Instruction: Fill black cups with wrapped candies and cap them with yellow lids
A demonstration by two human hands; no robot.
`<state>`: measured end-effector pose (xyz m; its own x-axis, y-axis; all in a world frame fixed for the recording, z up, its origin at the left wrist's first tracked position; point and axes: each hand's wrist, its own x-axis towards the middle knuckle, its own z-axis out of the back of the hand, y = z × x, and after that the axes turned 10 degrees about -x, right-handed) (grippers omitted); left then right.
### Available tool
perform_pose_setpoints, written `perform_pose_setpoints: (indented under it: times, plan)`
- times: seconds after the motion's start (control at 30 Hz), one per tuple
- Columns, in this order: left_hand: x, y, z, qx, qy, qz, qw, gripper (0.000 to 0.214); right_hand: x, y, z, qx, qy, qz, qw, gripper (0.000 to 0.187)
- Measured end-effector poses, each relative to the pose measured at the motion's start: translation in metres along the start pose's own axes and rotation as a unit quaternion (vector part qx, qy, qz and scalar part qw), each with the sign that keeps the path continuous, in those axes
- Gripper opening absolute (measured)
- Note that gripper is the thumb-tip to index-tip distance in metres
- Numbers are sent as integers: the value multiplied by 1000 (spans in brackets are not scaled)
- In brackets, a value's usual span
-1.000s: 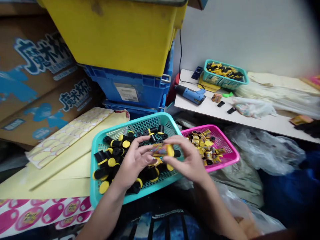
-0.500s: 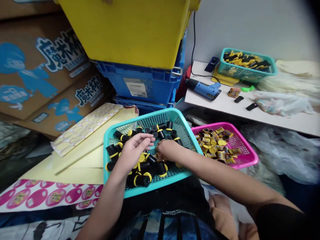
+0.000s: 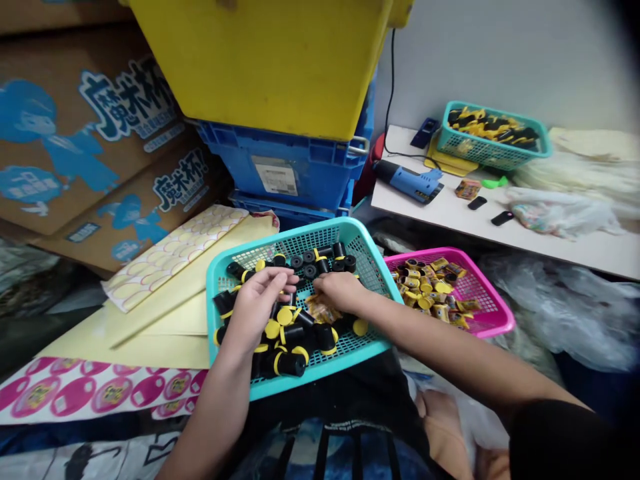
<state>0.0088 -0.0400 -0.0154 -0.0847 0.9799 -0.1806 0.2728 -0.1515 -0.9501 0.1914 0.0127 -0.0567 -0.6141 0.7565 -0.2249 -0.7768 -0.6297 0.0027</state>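
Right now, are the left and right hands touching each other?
Apart. The head view shows a gap between the left hand fingertips and the right hand, with a black round piece visible behind it.

Black plastic tubes (image 3: 290,364) lie jumbled in a turquoise mesh basket (image 3: 345,365), many with a bright yellow band or round yellow cap (image 3: 273,329) at one end. Most rest on their sides, heaped thickest toward the near left; along the back, several show dark, round ends. Amid them, near the basket's middle, lie orange-and-yellow printed wrappers (image 3: 323,311), their exact number hard to tell.
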Motion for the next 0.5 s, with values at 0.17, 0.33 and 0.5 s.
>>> perform_pose_setpoints:
  times: [0.17, 0.33, 0.5]
  plan:
    - [-4, 1, 5, 67, -1, -3, 998, 28, -20, -4, 24, 200, -262, 151, 932, 13]
    - [-5, 2, 0, -13, 76, 75, 994, 39, -30, 0, 34, 205, -386, 207, 875, 20]
    - [-1, 6, -4, 7, 32, 21, 999, 33, -30, 2, 35, 318, -341, 82, 881, 8]
